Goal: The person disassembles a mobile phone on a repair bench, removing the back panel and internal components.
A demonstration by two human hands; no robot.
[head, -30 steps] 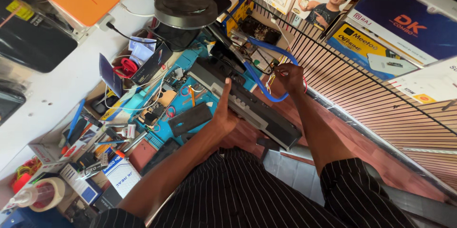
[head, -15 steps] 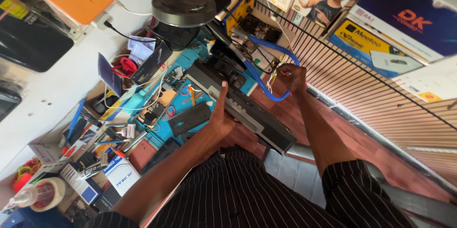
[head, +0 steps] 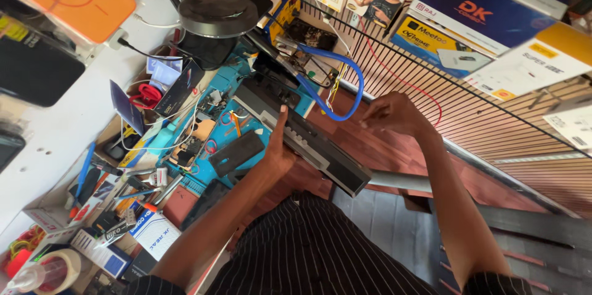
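The long grey device (head: pixel 302 138) lay at the edge of the cluttered workbench (head: pixel 55 128), its long axis running diagonally from the far blue mat (head: pixel 216 138) toward the person. It looked closed, no work visible. The left hand (head: pixel 279 147) gripped its side; the right hand (head: pixel 391 115) pinched a blue cable (head: pixel 351 82).

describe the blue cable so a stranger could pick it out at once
Start at the long grey electronics box that the left hand steadies on the cluttered bench. Just beyond it, by the right hand, a thick blue cable arches in a loop, far fatter than the thin red wire nearby.
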